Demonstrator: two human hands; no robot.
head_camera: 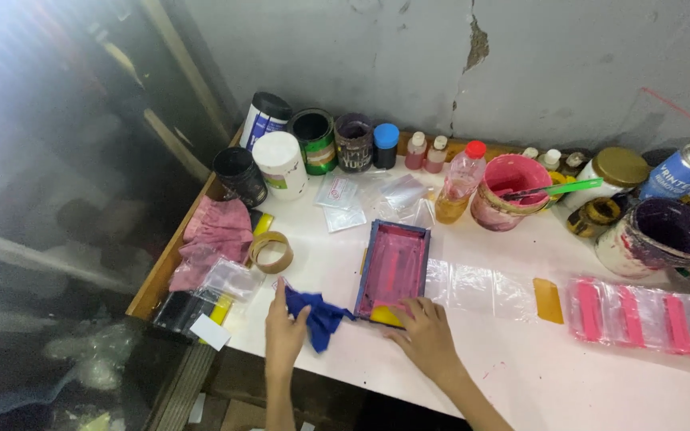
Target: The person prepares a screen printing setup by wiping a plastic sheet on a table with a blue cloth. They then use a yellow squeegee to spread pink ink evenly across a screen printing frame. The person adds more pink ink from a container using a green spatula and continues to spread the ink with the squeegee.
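Small blue-framed screen [393, 269] w/ pink ink lies flat near the desk's front edge, about mid-desk. Right hand [427, 335] rests on its near end, fingers bent over a yellow scraper [385, 316] at the frame's lower corner; looks like a loose press, can't tell if it's really gripping. Left hand [284, 331] lies just left of the frame, fingers pinching a dark blue rag [319, 316] against the desk [569, 375]; rag tip touches the frame's near-left corner.

Open room: bare white top to the right-front of the frame, stained w/ pink specks. Clear plastic sheet [473, 286] stretches right from the frame to an orange scraper [548, 300], then a row of pink-printed plastic bags [644, 316] near the right edge.

Left side is tight: tape roll [271, 251], pink cloths [216, 239], small plastic bags [233, 279] close to the desk's left edge.

Behind the frame, along the cracked grey wall [553, 72]: cans & jars [313, 141], small bottles [426, 151], a red-capped bottle [461, 182], pink ink tub [511, 191] w/ a green stick in it, gold-lidded jar [618, 169], purple-stained tub [664, 237], spray can [684, 172]. Back row is crowded, no gaps to speak of.
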